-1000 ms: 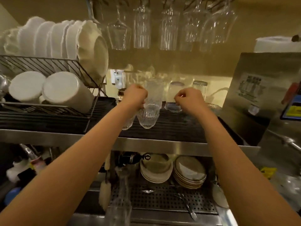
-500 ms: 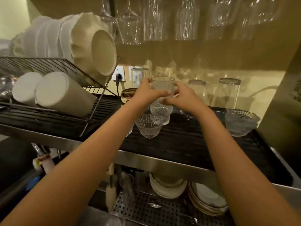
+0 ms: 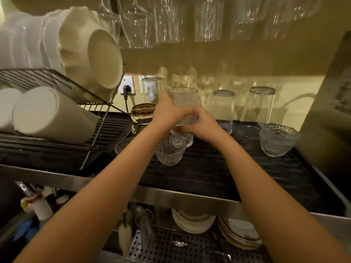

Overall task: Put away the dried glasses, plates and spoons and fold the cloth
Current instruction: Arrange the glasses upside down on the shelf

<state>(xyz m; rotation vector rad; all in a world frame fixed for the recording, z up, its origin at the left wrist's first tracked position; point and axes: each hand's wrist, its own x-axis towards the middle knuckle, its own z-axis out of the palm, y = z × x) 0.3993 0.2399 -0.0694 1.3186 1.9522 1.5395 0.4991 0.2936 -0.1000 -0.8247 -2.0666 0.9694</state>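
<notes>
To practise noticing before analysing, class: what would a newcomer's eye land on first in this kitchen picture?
First, the two hands together at the centre: the left hand and right hand both grip a textured glass over the black mat. Next come the big white bowls tilted in the wire rack at upper left, and the row of hanging glasses overhead.

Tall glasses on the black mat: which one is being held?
The textured glass in the middle, gripped by the left hand and the right hand. The smooth glass behind it on the left and the two smooth glasses on its right are not held.
</notes>
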